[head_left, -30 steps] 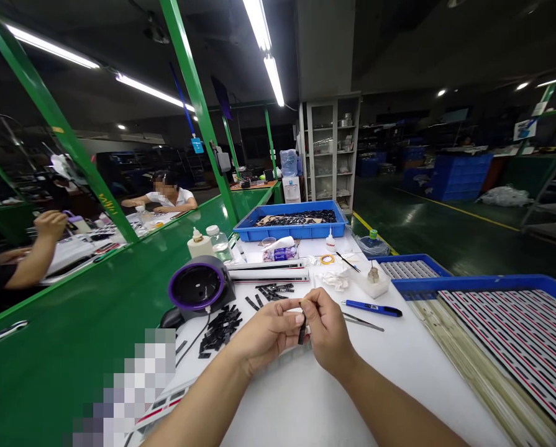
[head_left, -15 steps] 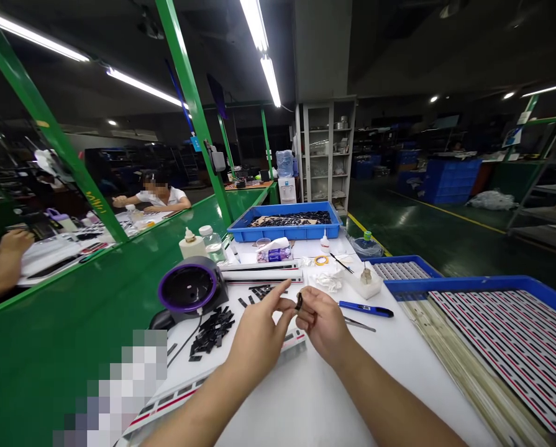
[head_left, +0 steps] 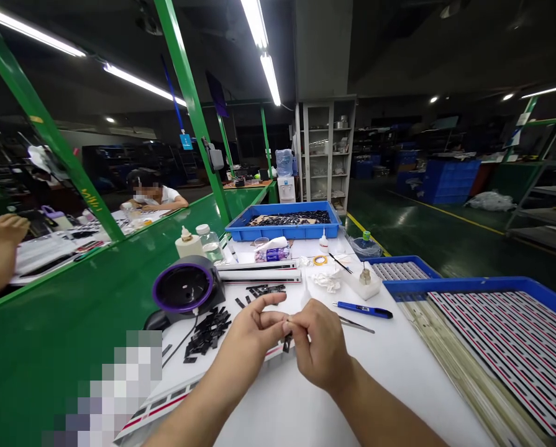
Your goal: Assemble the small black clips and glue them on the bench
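My left hand [head_left: 250,338] and my right hand [head_left: 322,341] meet fingertip to fingertip over the white table. Between them is a small black piece [head_left: 287,343], its lower end hanging below the fingertips. Both hands pinch at it, thumbs and forefingers pressed together. Beneath my left forearm lies a white strip with a red line and dark windows [head_left: 166,403], partly hidden by the hands. A pile of black pieces [head_left: 206,334] lies left of my left hand, with more black pieces [head_left: 264,290] beyond it.
A round black device with a purple rim [head_left: 183,285] stands at the left. A blue cutter [head_left: 364,310] and tweezers [head_left: 358,325] lie at the right. Beyond are white bottles and a blue tray [head_left: 282,233]; another blue tray [head_left: 492,282] holds printed strips. A co-worker sits behind the green partition.
Both hands have moved slightly down and toward me, and my right hand has turned over the black piece. A white bottle tip now shows behind them. The co-worker's head has lowered.
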### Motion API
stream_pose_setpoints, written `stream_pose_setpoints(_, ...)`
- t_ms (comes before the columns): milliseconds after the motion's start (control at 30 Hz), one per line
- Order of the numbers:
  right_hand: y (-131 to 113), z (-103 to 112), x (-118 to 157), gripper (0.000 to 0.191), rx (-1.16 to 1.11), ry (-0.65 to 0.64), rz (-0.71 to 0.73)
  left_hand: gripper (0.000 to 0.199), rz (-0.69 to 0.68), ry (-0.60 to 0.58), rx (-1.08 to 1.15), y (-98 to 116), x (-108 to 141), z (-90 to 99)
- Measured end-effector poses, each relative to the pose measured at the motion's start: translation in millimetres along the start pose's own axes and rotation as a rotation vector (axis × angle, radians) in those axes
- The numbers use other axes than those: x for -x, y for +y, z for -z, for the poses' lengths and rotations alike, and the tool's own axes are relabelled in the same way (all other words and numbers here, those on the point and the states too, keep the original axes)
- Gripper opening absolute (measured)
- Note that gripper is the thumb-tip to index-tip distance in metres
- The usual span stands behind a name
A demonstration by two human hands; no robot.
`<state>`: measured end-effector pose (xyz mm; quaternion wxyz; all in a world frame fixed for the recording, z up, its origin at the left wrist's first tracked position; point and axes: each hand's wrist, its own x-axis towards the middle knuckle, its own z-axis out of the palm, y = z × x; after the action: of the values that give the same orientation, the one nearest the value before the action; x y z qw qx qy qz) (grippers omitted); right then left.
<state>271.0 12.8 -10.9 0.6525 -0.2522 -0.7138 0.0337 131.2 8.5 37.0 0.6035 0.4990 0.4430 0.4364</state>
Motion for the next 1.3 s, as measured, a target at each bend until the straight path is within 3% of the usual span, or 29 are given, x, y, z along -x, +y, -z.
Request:
stream_pose_setpoints(67,1.7,-1.5,-0.8,0.009,-0.107,-0.012,-0.162,0.062,0.091,-0.031,0.146,0.1,-1.2,2.0)
stream_pose_setpoints(200,15.1,-4.6,-9.6,0.018,-0.555,0.084,-0.760,0.058,0.067,0.051,0.231,-2.8,-4.8,7.7)
stream_pose_setpoints(267,24.6,1.6,-15.9,0.021,-0.588,0.095,-0.898,0.055,-0.007,0.126,0.170,-4.0,-5.2,10.4)
stream_pose_setpoints(300,29.2,7.4,-18.8,0.020,-0.497,0.039,-0.907,0.053,-0.034,0.162,0.148,-4.6,-5.0,11.9)
stream_pose_setpoints(400,39.4,29.0,-23.0,0.013,-0.054,-0.390,-0.870,0.044,-0.051,0.241,0.146,-6.1,-3.0,17.8)
stream_pose_setpoints(500,44.5,43.0,-19.9,0.015,0.166,-0.868,-0.943,0.038,-0.018,0.279,0.173,-6.8,0.6,23.8)
stream_pose_setpoints(567,46.8,44.7,-16.9,0.017,0.242,-0.985,-0.962,0.036,0.000,0.283,0.178,-6.0,3.9,26.2)
stream_pose_setpoints(633,49.1,43.4,-16.2,0.016,0.318,-0.943,-0.937,0.033,0.008,0.261,0.153,-4.2,7.1,27.0)
stream_pose_setpoints(733,50.8,40.9,-20.0,0.007,0.268,-0.688,-0.881,0.029,-0.017,0.229,0.050,-0.6,9.9,25.8)
stream_pose_setpoints(833,45.8,37.5,-24.2,0.016,-0.204,-0.449,-0.872,0.027,-0.069,0.238,-0.121,2.5,7.2,21.9)
stream_pose_setpoints(933,35.7,31.1,-24.8,0.024,-0.625,-0.336,-0.872,0.026,-0.135,0.274,-0.288,3.0,-0.3,16.2)
stream_pose_setpoints(1100,30.2,23.0,-22.5,0.022,-0.722,-0.227,-0.926,0.026,-0.191,0.235,-0.349,-3.6,-10.9,8.0)
stream_pose_setpoints(1300,39.6,25.4,-21.2,0.023,-0.945,-0.249,-1.046,0.028,-0.202,0.149,-0.199,-1.4,-9.4,0.4)
